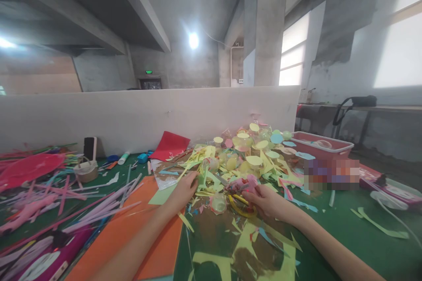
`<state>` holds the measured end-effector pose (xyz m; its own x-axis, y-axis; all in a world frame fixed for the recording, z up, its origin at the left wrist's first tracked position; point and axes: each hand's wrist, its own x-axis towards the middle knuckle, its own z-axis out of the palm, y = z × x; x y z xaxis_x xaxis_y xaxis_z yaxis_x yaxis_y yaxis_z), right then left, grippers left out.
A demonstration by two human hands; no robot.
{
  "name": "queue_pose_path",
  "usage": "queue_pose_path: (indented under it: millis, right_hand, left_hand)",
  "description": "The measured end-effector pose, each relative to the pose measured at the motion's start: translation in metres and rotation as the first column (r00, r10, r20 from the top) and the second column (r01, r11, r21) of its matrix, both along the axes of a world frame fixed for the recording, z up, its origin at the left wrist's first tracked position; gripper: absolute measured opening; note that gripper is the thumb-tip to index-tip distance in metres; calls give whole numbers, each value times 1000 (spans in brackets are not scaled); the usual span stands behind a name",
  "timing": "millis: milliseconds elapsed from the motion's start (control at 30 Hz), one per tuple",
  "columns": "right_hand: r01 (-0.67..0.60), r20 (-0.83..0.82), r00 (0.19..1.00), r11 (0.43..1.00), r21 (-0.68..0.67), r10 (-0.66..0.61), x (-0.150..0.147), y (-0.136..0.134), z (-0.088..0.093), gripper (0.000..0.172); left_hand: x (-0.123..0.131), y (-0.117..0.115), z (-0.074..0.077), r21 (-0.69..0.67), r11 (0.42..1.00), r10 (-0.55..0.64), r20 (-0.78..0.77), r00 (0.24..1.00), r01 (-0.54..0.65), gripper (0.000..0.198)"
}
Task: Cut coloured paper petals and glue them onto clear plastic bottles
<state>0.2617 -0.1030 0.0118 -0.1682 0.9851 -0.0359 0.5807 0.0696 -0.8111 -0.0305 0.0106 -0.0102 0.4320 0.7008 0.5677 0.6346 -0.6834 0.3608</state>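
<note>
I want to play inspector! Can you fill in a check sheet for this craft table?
Surface: green table, mostly covered.
Job's things: pink tool; paper scraps in a heap.
Clutter: orange sheet, pink strips, red bin.
Hands: right hand grips the pink tool; left hand lies on the paper scraps.
Cables: white cable at right.
Surroundings: white partition, concrete pillar, window.

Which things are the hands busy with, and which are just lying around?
In use: left hand on yellow paper scraps; right hand gripping pink tool.
Lying about: orange sheet, red paper, white tube, pink bin, purple strips.
</note>
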Motion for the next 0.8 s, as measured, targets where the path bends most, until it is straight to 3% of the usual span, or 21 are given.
queue_pose_path:
  millis: [800]
  right_hand:
    - [21, 59, 998, 1000, 11, -22, 3, 4, -2, 50]
  left_hand:
    - [1, -1, 0, -7, 1000, 5, -22, 1000, -5, 22]
